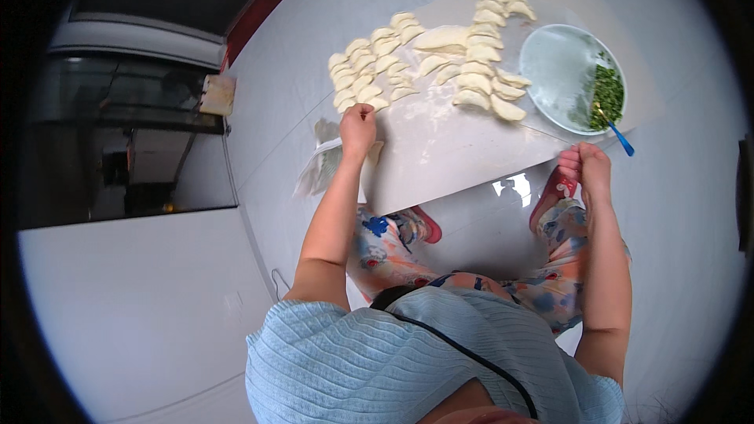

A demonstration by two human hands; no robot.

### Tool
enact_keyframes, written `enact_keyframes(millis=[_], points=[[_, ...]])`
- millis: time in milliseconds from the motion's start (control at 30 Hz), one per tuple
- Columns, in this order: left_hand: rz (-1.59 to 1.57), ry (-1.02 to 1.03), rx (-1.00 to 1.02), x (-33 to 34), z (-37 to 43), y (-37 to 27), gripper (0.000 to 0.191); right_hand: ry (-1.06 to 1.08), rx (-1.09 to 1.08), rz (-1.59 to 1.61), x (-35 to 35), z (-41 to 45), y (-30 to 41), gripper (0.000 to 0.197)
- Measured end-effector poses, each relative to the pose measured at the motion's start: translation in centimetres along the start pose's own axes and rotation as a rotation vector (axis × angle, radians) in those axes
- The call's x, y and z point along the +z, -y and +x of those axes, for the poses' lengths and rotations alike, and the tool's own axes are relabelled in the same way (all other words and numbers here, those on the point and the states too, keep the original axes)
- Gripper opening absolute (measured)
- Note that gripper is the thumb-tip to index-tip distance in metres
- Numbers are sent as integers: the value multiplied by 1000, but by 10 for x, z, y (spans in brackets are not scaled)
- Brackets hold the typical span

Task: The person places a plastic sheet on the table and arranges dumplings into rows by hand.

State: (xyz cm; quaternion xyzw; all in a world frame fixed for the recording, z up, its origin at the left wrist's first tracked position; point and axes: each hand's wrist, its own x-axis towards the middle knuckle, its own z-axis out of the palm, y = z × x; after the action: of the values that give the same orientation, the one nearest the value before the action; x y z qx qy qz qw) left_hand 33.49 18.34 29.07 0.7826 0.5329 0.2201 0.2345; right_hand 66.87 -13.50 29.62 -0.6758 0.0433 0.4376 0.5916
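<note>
Rows of filled, folded dumplings (387, 63) lie on a large floured board (471, 147) low over the tiled floor. My left hand (359, 123) is at the board's left edge, its fingers closed at the nearest dumplings of the left group; whether it grips one cannot be told. A second group of dumplings (483, 53) stands in the middle, beside a larger flat piece of dough (442, 39). My right hand (583, 168) is curled just off the board's near right edge, below a wide bowl (554, 79). Chopped green filling (607, 94) lies in it with a blue-handled spoon (622, 140).
A cloth or bag (321, 168) lies by the board's left edge. Red slippers (554, 191) and patterned trouser legs are close to the near edge. A glass-fronted cabinet (129, 94) stands at the left, with a small box (217, 95) by it.
</note>
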Motion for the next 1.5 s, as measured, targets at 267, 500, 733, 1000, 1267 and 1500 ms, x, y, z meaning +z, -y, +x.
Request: enact_keyframes(millis=[267, 500, 733, 1000, 1267, 1500], points=[[285, 54, -173, -30, -1, 96, 38, 9, -13, -12, 4, 8, -7, 23], [241, 182, -333, -22, -7, 63, 44, -5, -19, -26, -1, 9, -9, 23], [346, 191, -167, -16, 1, 65, 36, 4, -19, 14, 1, 8, -9, 23], [182, 134, 48, 0, 38, -32, 23, -6, -7, 7, 0, 2, -3, 23], [-592, 514, -100, 67, 61, -190, 37, 3, -10, 10, -1, 6, -6, 21], [-494, 639, -184, 131, 61, -242, 21, 12, -4, 11, 1, 5, -6, 21]])
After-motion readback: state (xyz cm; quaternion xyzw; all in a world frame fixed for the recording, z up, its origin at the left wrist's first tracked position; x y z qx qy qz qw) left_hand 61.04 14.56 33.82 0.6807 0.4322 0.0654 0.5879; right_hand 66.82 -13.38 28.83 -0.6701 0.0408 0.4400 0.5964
